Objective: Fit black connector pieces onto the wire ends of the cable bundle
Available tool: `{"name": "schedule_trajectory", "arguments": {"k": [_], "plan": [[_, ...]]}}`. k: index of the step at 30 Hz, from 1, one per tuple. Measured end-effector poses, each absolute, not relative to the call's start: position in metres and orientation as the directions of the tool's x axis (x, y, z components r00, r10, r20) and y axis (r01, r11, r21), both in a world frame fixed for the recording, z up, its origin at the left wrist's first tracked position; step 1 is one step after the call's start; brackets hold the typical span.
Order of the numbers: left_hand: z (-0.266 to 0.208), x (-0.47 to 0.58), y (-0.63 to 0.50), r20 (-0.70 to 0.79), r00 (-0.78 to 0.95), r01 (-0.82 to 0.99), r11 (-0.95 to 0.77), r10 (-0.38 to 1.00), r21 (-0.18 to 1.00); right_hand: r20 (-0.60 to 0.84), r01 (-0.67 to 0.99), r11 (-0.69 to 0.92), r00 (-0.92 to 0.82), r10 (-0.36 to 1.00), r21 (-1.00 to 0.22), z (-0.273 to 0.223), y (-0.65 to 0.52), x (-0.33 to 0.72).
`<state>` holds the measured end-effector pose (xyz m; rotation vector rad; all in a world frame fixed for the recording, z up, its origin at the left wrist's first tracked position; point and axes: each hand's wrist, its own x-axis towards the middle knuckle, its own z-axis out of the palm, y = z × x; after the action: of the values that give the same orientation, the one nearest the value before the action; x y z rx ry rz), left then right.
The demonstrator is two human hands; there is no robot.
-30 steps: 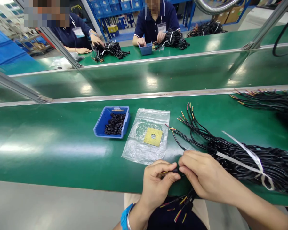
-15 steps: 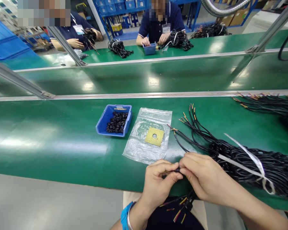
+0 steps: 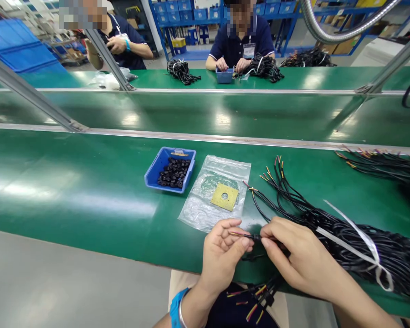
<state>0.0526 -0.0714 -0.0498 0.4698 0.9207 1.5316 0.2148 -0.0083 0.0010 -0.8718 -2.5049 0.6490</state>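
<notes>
My right hand (image 3: 294, 250) pinches a black cable (image 3: 256, 237) between thumb and fingertips. Its thin red and yellow wire ends point left. A small black sleeve-like piece sits on the cable just beside my right fingertips. My left hand (image 3: 223, 253) is open, palm up, with loosely curled fingers behind the bare wire ends. Below my hands, several more cable ends (image 3: 259, 298) with red and yellow wires hang over my lap. To the right lies a thick bundle of black cables (image 3: 372, 246), tied with a white strip (image 3: 348, 241).
A blue bin (image 3: 150, 175) holds small black parts (image 3: 174, 172). Beside it, a clear zip bag (image 3: 198, 214) lies under a yellow square pad (image 3: 224, 197) with a hole. More cables (image 3: 389, 159) lie at the far right. Two people work across the green bench (image 3: 89, 191).
My left fingers have opened from their pinch, baring the wire ends and the black piece. My right hand keeps its grip. The view has shifted slightly, and the person at far left has turned.
</notes>
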Motion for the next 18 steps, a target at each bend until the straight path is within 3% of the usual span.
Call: {"name": "schedule_trajectory", "arguments": {"k": [11,18], "plan": [[-0.0505,0.0504,-0.0753,-0.257,-0.177,-0.587,0.108,0.95,0.802,0.307,0.401,0.733,-0.719,0.623,-0.55,0.0008,-0.0096,0.216],[-0.0579,0.0472,-0.0768,-0.119,-0.132,-0.606,0.015,0.984,0.795,0.291,0.411,0.748,-0.739,0.608,-0.521,-0.0001,-0.0082,0.2162]]}}
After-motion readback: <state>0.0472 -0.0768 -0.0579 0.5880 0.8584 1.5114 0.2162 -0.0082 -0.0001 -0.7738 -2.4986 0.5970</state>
